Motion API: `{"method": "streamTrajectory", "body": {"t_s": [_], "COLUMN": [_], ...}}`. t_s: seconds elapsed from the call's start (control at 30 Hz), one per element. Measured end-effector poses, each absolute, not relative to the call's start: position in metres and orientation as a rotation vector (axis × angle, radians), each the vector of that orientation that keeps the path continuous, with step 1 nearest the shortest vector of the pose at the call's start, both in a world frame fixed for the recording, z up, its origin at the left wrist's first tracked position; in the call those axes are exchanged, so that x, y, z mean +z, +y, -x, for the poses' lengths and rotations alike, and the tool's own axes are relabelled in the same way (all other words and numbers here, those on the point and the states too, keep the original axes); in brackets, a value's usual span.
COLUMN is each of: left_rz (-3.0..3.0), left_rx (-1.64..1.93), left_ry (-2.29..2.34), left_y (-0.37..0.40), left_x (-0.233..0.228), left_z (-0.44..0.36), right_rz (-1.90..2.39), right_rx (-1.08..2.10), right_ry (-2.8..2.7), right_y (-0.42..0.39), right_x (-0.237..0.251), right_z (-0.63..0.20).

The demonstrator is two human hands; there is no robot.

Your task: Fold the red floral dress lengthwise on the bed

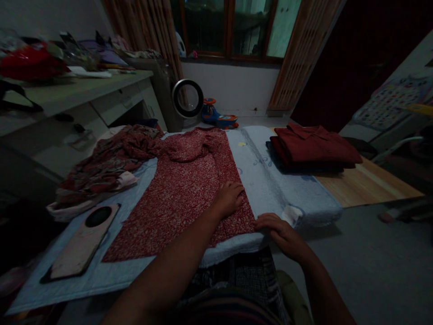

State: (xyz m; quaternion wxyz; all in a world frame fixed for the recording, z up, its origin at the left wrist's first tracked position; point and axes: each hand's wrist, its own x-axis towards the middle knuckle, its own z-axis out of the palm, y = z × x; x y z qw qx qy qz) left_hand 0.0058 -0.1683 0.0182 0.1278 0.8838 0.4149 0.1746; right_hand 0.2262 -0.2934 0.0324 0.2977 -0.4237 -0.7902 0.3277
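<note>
Left hand: the left hand (230, 198) lay flat and open, palm down, on the red printed garment (182, 189), near its right edge, gripping nothing.
Right hand: the right hand (279, 230) rested at the near right corner of the garment, fingers curled over the hem where it met the pale padded cover (270, 180); whether it pinched the cloth or only pressed it could not be told.
Garment: it was spread flat along the middle of the worktop (365, 185), its far end bunched into a loose fold.
Crease risk: the bunched far end looked likely to set as a wrinkle if the cloth were smoothed only at the near end.
Slip risk: the near hem lay at the cover's edge, so a pull toward the body could have dragged it off.
Crowding risk: the crumpled patterned clothes (108, 162) touched the garment's left side and could have caught in it.
Board: a pink board with an oval hole (84, 241) lay left of the garment, just beside it.
Folded stack: the folded dark red shirts (314, 146) sat well apart on the right.
</note>
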Motion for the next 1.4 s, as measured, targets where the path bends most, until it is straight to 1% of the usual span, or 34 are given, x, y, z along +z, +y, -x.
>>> {"method": "streamTrajectory", "body": {"t_s": [0.13, 0.37, 0.5, 0.6, 1.4], "left_rz": [-2.568, -2.576, -2.600, -2.600, -2.524], "left_rx": [0.502, 0.541, 0.513, 0.527, 0.678], "left_ry": [1.212, 1.189, 1.221, 1.218, 1.122], "left_y": [-0.169, -0.168, -0.167, -0.167, -0.163], "left_x": [0.020, 0.018, 0.017, 0.016, 0.016], "left_z": [-0.006, -0.006, -0.006, -0.006, 0.000], "right_rz": [1.208, 1.214, 1.282, 1.354, 1.436], "right_rx": [0.873, 0.512, 0.442, 0.425, 0.298], "right_ry": [-2.067, -1.946, -1.960, -2.014, -2.112], "right_y": [-0.278, -0.212, -0.165, -0.146, -0.155], "right_x": [0.037, 0.027, 0.019, 0.012, 0.001], "right_z": [-0.218, -0.186, -0.176, -0.173, -0.181]}}
